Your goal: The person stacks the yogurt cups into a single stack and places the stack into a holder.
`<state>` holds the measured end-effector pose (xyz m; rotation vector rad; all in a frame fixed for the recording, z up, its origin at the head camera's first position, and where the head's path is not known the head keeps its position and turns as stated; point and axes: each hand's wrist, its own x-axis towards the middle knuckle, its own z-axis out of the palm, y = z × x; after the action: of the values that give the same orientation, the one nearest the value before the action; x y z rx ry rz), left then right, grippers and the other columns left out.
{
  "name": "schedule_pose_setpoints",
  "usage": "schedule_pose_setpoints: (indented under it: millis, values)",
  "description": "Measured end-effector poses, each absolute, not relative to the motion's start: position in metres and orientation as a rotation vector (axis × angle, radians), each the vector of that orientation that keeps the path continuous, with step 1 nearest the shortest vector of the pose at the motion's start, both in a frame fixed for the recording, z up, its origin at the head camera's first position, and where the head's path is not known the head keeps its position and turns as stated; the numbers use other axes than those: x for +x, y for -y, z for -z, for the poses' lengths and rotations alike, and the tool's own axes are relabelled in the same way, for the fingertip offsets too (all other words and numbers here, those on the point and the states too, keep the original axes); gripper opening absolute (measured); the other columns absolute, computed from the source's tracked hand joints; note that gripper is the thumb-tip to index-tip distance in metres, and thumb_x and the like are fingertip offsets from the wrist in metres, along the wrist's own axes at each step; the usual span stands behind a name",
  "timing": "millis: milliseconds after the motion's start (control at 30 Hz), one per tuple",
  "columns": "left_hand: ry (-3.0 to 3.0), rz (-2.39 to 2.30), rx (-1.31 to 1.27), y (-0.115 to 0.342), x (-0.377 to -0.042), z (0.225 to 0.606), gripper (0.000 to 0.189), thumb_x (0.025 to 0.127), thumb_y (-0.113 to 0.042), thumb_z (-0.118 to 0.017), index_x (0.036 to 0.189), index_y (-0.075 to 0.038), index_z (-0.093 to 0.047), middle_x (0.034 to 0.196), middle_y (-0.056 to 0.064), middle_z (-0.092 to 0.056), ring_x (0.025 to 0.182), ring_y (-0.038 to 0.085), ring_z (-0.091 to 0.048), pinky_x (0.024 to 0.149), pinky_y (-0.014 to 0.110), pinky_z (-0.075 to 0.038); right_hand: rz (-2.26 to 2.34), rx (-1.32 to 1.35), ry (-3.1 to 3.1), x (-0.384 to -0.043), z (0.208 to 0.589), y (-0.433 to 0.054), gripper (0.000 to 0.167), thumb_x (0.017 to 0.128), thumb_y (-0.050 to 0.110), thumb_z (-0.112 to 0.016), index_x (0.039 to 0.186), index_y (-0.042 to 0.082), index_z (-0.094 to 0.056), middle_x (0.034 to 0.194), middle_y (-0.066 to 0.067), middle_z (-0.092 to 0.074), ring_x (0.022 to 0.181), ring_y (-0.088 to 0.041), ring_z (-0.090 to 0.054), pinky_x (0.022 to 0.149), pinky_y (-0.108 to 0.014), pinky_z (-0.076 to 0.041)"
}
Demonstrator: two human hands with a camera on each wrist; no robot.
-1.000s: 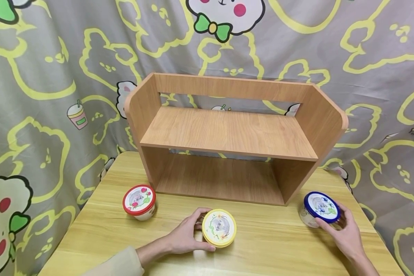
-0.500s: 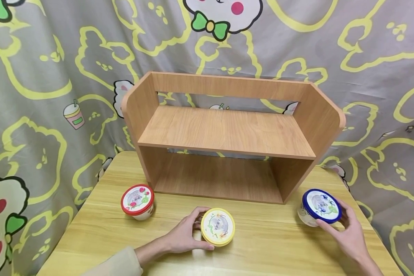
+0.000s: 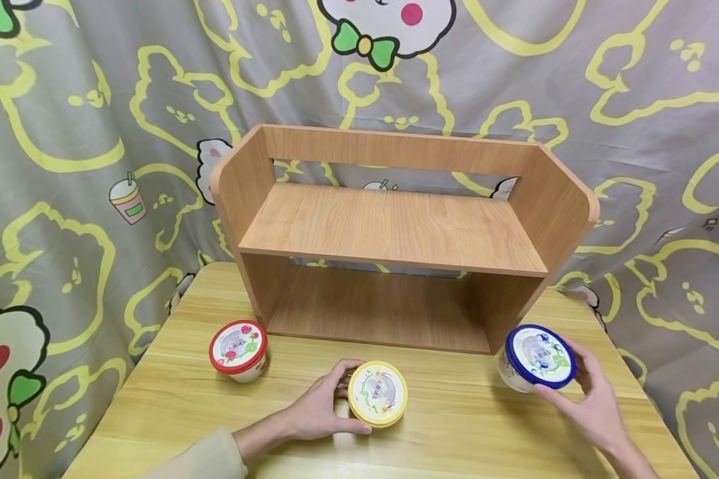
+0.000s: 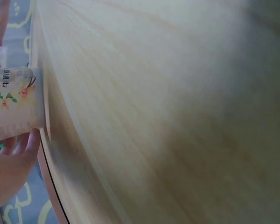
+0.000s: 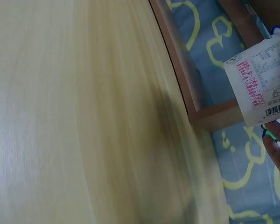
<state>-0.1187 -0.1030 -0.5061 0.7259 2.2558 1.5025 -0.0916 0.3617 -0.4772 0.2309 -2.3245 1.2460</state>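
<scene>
My left hand (image 3: 323, 407) grips a yellow-lidded paper tub (image 3: 378, 394), like an ice cream cup, from its left side, thumb in front and fingers behind. Its printed wall (image 4: 18, 105) shows in the left wrist view, standing on the table. On the right, my right hand (image 3: 590, 404) holds a blue-lidded tub (image 3: 540, 356) by its right side. The right wrist view shows this tub's label and barcode (image 5: 276, 109) with its base raised off the tabletop. A red-lidded tub (image 3: 238, 347) stands untouched at the left.
A two-level wooden shelf (image 3: 389, 229) stands behind the tubs on the wooden table (image 3: 443, 442). Its right side panel (image 3: 560, 199) rises just behind the blue-lidded tub. A patterned grey curtain (image 3: 174, 126) hangs behind and beside the table.
My right hand has lifted the blue-lidded tub a little and carried it left, toward the shelf's right end. The left hand and its tub have stayed in place. The camera view shifted slightly.
</scene>
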Motion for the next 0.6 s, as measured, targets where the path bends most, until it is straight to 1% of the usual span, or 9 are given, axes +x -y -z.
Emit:
schedule_pose_setpoints:
  millis: [200,300,600]
  values:
    - [-2.254,-1.505,0.726,0.103,-0.119,0.506,0.095,0.078,-0.032,-0.095,0.154,-0.018,-0.039,0.141,0.003,-0.059,0.127,0.012,-0.059,0.112,0.025,-0.053,-1.29,0.334,2.298,-0.094,0.471,-0.349,0.102,0.06,-0.026,-0.083,0.152,-0.009,-0.043,0.147,0.022,-0.055,0.122,0.008,-0.058,0.096,-0.002,-0.046]
    - [-2.251,-1.507,0.725,0.103,-0.119,0.506,0.095,0.078,-0.032,-0.095,0.154,-0.019,-0.039,0.141,0.003,-0.059,0.127,0.011,-0.059,0.112,0.024,-0.053,-1.301,0.382,2.286,-0.095,0.469,-0.343,0.103,0.058,-0.026,-0.084,0.151,-0.011,-0.043,0.148,0.02,-0.055,0.122,0.007,-0.058,0.096,-0.003,-0.046]
    - [-2.256,-1.504,0.719,0.103,-0.118,0.505,0.094,0.078,-0.033,-0.095,0.153,-0.019,-0.04,0.141,0.002,-0.059,0.127,0.011,-0.059,0.112,0.025,-0.053,-1.33,0.411,2.339,-0.098,0.464,-0.32,0.103,0.061,-0.022,-0.086,0.152,-0.006,-0.043,0.147,0.025,-0.052,0.123,0.008,-0.056,0.098,-0.003,-0.045]
